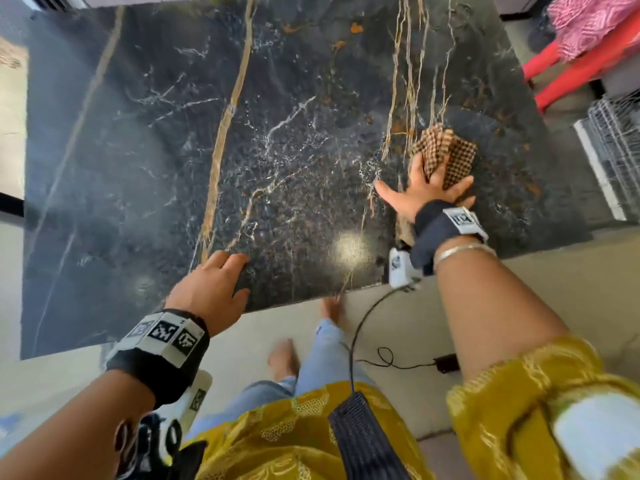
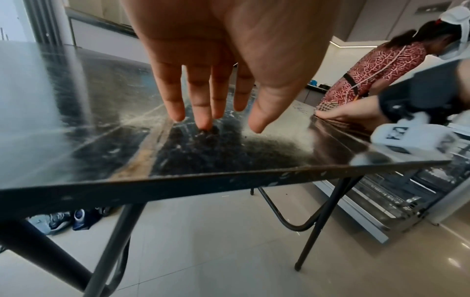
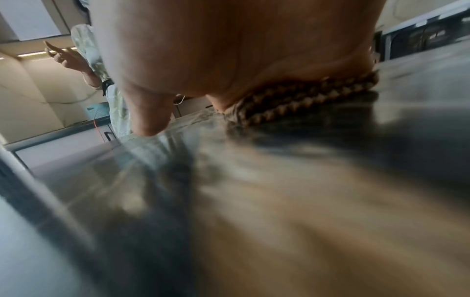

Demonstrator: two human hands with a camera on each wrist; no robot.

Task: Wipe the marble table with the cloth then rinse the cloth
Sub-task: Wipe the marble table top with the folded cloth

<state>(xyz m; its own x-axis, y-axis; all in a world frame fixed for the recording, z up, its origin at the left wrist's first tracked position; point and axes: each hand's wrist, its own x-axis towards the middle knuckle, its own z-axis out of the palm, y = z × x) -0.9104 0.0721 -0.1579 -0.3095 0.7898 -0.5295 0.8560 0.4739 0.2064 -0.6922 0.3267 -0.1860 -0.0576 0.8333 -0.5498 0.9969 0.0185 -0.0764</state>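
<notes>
The black marble table (image 1: 166, 161) with gold and white veins fills the head view. A brown checked cloth (image 1: 446, 152) lies flat on its right part. My right hand (image 1: 424, 188) presses down on the cloth with straight, spread fingers, thumb out to the left. In the right wrist view the cloth (image 3: 302, 100) is squashed under my palm. My left hand (image 1: 216, 282) rests open at the table's near edge; the left wrist view shows its fingers (image 2: 201, 108) straight, tips just touching the marble (image 2: 101, 130).
A red plastic stool (image 1: 581, 67) stands beyond the table's right corner. An open dishwasher rack (image 1: 613, 143) is on the right. A cable and small black box (image 1: 446, 363) lie on the floor by my bare feet. Another person (image 2: 376, 68) stands behind the table.
</notes>
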